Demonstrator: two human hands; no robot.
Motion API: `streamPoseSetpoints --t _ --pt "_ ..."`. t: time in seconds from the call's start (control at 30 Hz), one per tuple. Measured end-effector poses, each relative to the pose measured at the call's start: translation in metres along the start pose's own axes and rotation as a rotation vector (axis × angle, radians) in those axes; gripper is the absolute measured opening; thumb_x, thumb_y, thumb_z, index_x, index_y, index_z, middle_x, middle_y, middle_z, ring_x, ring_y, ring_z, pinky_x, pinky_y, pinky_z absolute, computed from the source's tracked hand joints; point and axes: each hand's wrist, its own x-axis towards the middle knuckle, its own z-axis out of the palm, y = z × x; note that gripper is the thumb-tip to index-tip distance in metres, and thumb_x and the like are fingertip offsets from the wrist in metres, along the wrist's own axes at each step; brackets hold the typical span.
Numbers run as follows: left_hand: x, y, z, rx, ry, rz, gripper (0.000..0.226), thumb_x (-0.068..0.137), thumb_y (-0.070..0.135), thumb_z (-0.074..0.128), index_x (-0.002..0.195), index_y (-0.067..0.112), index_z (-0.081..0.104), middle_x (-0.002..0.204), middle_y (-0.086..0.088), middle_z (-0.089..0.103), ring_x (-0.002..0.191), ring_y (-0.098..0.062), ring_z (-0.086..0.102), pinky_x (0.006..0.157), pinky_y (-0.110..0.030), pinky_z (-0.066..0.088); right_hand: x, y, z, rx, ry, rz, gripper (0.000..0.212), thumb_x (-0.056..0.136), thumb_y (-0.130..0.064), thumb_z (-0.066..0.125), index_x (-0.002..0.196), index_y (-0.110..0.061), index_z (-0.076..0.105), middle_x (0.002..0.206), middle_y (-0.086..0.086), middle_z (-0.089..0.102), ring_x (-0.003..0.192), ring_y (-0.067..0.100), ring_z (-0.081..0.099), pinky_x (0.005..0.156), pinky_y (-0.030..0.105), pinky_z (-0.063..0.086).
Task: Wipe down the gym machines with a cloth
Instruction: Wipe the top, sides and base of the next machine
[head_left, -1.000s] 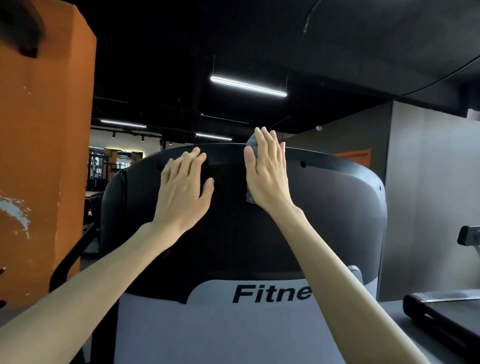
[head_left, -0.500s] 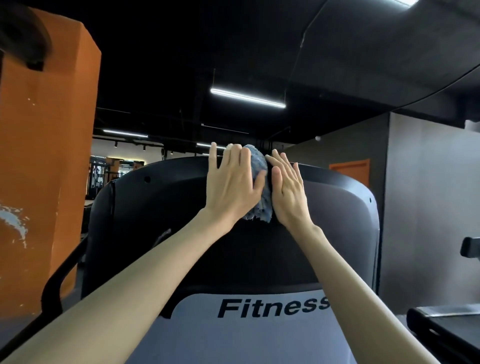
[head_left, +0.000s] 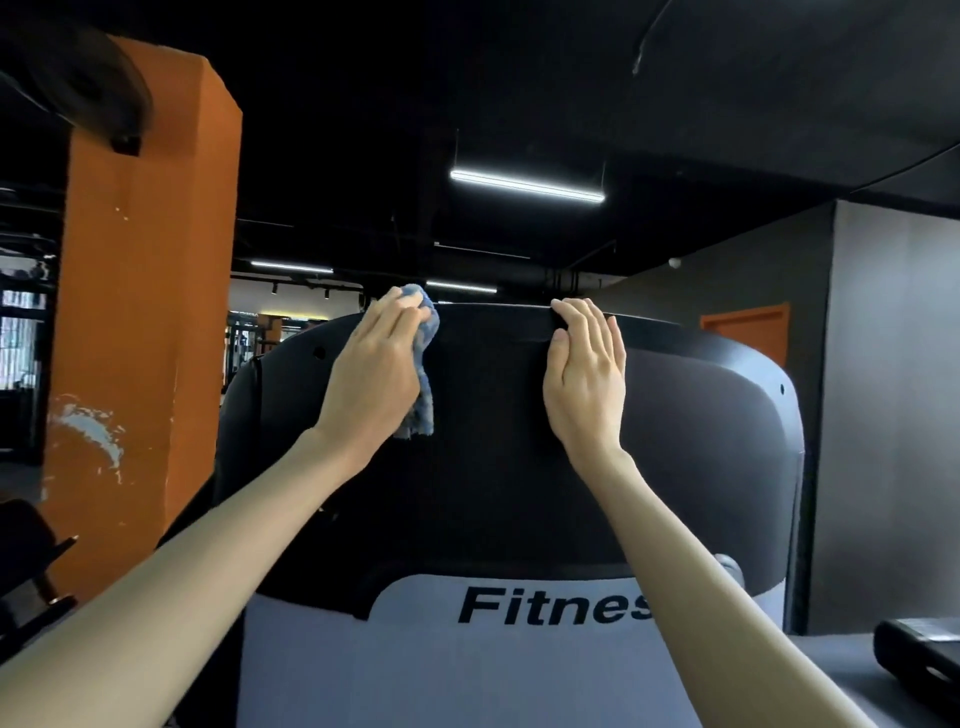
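The cloth (head_left: 425, 364) is pressed to the cover (head_left: 493, 467) near its top edge by the left hand (head_left: 371, 374), fingers curled about it for wiping, while the right hand (head_left: 584, 379), flat and empty, is laid alongside, seemingly as a brace.

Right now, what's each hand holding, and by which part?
The left hand grips the blue cloth by its top; right hand holds nothing, flat on the machine cover.
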Motion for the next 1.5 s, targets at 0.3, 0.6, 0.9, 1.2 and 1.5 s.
streamPoseSetpoints --t 0.3,0.6,0.9,1.2,1.5 --pt "0.012 0.039 0.025 -0.099 0.069 -0.105 0.047 0.102 0.023 0.039 0.141 -0.002 0.041 0.15 -0.017 0.038 0.144 -0.029 0.027 0.12 -0.043 0.024 -0.002 -0.003 0.004 -0.066 0.045 -0.033 0.036 0.099 -0.016 0.038 0.129 -0.007 0.056 0.135 0.004 0.057 0.136 0.019 0.041 0.12 0.029 0.016" --pt "0.024 0.039 0.036 0.082 0.07 0.214 0.036 0.104 0.019 0.037 0.127 0.001 0.059 0.126 -0.013 0.062 0.125 -0.027 0.053 0.111 -0.037 0.039 -0.002 0.003 0.004 -0.151 0.07 -0.126 0.039 0.101 -0.019 0.032 0.129 -0.006 0.056 0.134 0.006 0.057 0.135 0.021 0.044 0.118 0.036 0.023" --pt "-0.029 -0.064 0.0 -0.063 0.196 -0.234 0.04 0.106 0.014 0.033 0.14 -0.003 0.045 0.144 -0.015 0.045 0.14 -0.025 0.031 0.113 -0.009 0.009 -0.007 -0.003 0.011 -0.272 0.056 -0.096 0.043 0.1 -0.017 0.028 0.133 -0.002 0.05 0.14 0.011 0.052 0.139 0.028 0.039 0.119 0.043 0.023" --pt "-0.013 -0.047 0.016 -0.031 0.178 -0.031 0.045 0.105 0.021 0.028 0.138 -0.002 0.049 0.141 -0.016 0.051 0.141 -0.028 0.036 0.12 -0.041 0.025 -0.04 -0.072 0.037 -0.3 -0.203 -0.366 0.061 0.088 -0.008 0.031 0.149 -0.009 0.033 0.16 0.006 0.023 0.15 0.02 0.014 0.123 0.037 0.004" --pt "-0.059 -0.124 0.011 -0.012 0.207 -0.006 0.045 0.102 0.01 0.034 0.145 -0.003 0.039 0.149 -0.017 0.042 0.144 -0.029 0.03 0.117 -0.045 0.03 -0.052 -0.111 0.088 -0.338 -0.061 -0.184 0.05 0.095 -0.016 0.029 0.142 -0.008 0.045 0.152 0.006 0.04 0.146 0.023 0.025 0.123 0.042 0.007"
